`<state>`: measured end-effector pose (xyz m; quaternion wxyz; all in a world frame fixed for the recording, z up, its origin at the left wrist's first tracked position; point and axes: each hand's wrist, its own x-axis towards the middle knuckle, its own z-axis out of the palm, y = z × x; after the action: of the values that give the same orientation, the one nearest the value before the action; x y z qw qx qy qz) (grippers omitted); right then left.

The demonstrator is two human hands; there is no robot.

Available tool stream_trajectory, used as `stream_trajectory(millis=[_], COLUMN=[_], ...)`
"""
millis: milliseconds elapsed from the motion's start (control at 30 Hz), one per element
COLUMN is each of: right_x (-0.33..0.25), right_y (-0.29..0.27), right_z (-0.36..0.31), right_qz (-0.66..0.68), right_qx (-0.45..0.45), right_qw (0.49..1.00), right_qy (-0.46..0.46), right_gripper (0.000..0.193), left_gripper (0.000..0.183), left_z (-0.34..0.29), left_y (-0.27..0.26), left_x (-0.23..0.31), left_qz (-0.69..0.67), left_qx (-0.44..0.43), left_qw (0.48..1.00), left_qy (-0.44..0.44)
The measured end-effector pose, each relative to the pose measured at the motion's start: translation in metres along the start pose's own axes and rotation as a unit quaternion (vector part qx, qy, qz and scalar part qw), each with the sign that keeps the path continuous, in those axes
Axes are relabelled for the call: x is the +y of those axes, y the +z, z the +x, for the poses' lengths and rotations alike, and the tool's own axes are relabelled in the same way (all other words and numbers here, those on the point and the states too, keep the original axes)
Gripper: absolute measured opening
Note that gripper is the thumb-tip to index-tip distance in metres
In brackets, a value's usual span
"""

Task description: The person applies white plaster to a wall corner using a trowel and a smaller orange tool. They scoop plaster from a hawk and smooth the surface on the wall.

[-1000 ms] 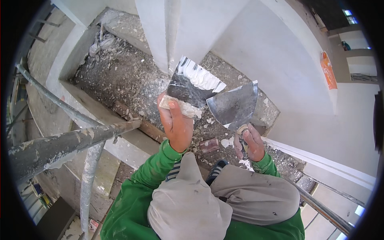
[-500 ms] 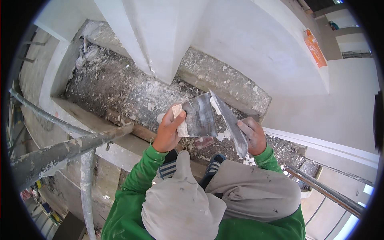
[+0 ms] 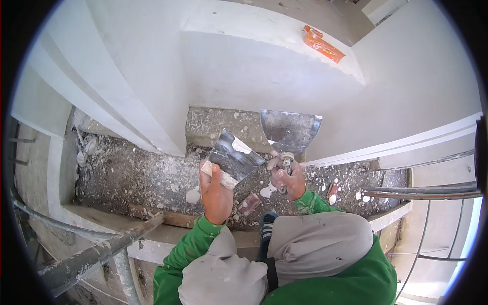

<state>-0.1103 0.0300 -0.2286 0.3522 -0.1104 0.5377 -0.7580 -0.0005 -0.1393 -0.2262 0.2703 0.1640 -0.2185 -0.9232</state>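
Note:
My left hand (image 3: 216,197) is closed around the pale, crusted back edge of a flat metal putty blade (image 3: 236,161). A dab of white putty (image 3: 241,146) sits near that blade's far edge. To the right, my right hand (image 3: 291,182) grips a wide putty knife (image 3: 292,129) by its worn handle (image 3: 287,161). Its flared grey blade points away from me, broad face showing, with thin smears on it. The two blades are apart, both held above the splattered floor.
White walls and a ledge (image 3: 264,20) rise ahead, with an orange packet (image 3: 324,44) lying on the ledge. Dried plaster spots cover the floor (image 3: 127,173). Metal pipes (image 3: 101,251) stand at lower left, and more rails (image 3: 422,193) run at the right.
The right putty knife has turned from edge-on to face-on and moved away from the left blade. The left blade has tilted, and putty now shows on its far edge. My view has shifted.

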Motion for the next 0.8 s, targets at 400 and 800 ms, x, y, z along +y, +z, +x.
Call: stream_trajectory(millis=[400,800], right_x=[-0.033,-0.039], right_y=[-0.045,-0.034], right_z=[-0.082,-0.103], right_qz=[-0.074,-0.139], right_qx=[0.324,0.312], right_qw=[0.942,0.937], right_qy=[-0.049,-0.07], right_gripper=[0.045,0.04], left_gripper=[0.047,0.041], left_z=[0.105,0.254], left_y=[0.094,0.285], left_x=[-0.053,-0.116], left_qz=[0.516,0.851], left_qx=[-0.238,-0.202], left_qw=[0.759,0.339], left_qy=[0.317,0.345])
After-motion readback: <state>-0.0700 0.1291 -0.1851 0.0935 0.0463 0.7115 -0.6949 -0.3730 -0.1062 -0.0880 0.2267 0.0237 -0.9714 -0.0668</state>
